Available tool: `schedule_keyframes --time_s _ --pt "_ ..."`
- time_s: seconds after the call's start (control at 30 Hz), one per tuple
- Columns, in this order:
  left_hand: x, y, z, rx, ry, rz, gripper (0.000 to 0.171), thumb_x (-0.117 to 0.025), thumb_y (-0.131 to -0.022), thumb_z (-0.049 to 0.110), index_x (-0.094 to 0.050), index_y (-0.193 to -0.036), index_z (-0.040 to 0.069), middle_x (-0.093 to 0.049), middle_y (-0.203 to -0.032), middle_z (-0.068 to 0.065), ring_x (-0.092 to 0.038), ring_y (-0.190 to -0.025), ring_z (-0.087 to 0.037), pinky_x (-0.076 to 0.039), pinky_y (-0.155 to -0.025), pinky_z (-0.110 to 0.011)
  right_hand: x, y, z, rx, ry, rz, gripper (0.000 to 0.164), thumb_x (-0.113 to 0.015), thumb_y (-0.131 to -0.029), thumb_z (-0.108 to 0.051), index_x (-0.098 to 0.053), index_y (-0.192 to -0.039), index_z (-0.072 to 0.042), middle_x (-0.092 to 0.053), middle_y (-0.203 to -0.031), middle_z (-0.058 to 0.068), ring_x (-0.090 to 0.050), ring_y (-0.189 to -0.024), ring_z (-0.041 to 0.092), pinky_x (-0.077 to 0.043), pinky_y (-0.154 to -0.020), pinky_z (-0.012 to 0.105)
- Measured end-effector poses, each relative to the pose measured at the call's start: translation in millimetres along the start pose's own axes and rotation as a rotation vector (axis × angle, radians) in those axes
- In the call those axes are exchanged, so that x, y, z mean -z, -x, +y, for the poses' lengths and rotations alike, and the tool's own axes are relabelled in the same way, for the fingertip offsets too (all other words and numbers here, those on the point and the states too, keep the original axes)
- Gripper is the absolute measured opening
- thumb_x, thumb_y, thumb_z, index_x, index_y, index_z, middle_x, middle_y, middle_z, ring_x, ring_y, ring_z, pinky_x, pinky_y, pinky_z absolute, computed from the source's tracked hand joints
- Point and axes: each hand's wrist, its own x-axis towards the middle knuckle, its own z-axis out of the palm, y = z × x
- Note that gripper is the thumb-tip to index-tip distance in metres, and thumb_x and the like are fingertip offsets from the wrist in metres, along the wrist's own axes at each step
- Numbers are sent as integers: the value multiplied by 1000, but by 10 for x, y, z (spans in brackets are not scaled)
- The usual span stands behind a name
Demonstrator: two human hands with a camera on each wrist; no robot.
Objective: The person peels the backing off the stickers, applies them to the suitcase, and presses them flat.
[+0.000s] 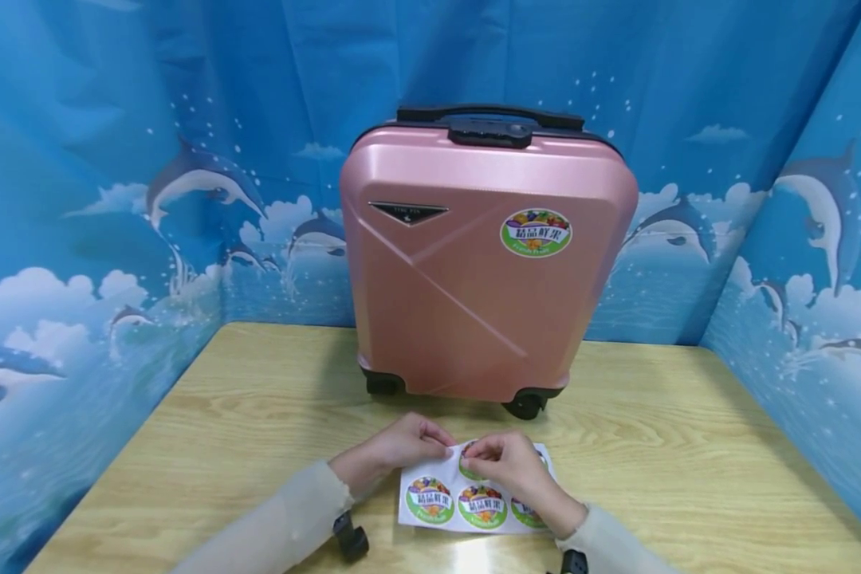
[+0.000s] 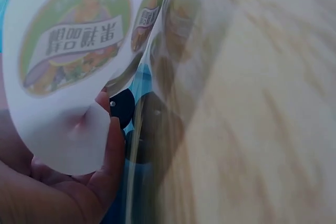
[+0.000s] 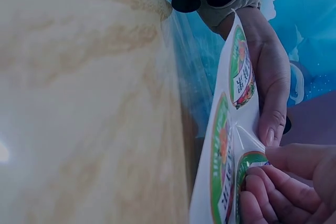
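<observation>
One sheet [image 1: 419, 472] with five visible stickers [image 1: 430, 500], at lower centre, is pinched at its upper left by the left hand [image 1: 410, 442]; one sticker is pinched by the right hand [image 1: 513, 465]. Above, one suitcase [image 1: 466, 311] is seen.

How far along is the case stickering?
Done: one sticker sits on the case. In hand: the left grip holds the sheet; the right grip pinches a top-row sticker, apparently peeling it. To go: likely placing that one; three bottom-row stickers are still on the sheet.
</observation>
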Motion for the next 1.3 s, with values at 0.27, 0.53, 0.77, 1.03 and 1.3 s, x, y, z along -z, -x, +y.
schedule_keyframes --time_s 0.27,0.53,0.77,1.03,1.3 --pt "-32 -6 12 -3 0 2 18 -64 -80 -2 -68 -96 -7 -70 -78 -11 -59 -57 -7 -52 -56 -20 -5 5 17 -10 6 16 17 -78 -75 -18 -70 -79 -3 -68 -71 3 -58 -60 7 -50 -57 20" --pt "-63 5 69 33 -6 23 17 -65 -79 -2 -70 -95 -3 -70 -78 -9 -60 -59 -9 -52 -58 -22 -11 8 11 -36 -3 10 17 -78 -74 -16 -67 -77 -3 -66 -72 1 -58 -63 9 -51 -60 21" --pt "-75 24 66 64 18 27 16 -65 -78 -2 -70 -94 -1 -70 -80 -8 -62 -63 -12 -54 -61 -24 -14 19 13 -48 -15 1 15 -77 -74 -14 -66 -76 -3 -64 -70 0 -57 -62 9 -50 -59 20" --pt "-70 30 24 39 47 17 18 -65 -79 -1 -70 -97 -2 -70 -81 -10 -62 -61 -10 -53 -60 -23 -7 42 44 -46 -29 -15 17 -76 -76 -18 -68 -78 -2 -66 -70 2 -56 -60 7 -49 -56 20" --pt "-52 -6 8 57 61 19 17 -67 -80 4 -70 -96 -1 -70 -79 -9 -61 -59 -9 -52 -57 -21 8 46 41 -17 12 -10 16 -75 -79 -20 -71 -77 -4 -66 -69 1 -53 -57 4 -46 -51 19"
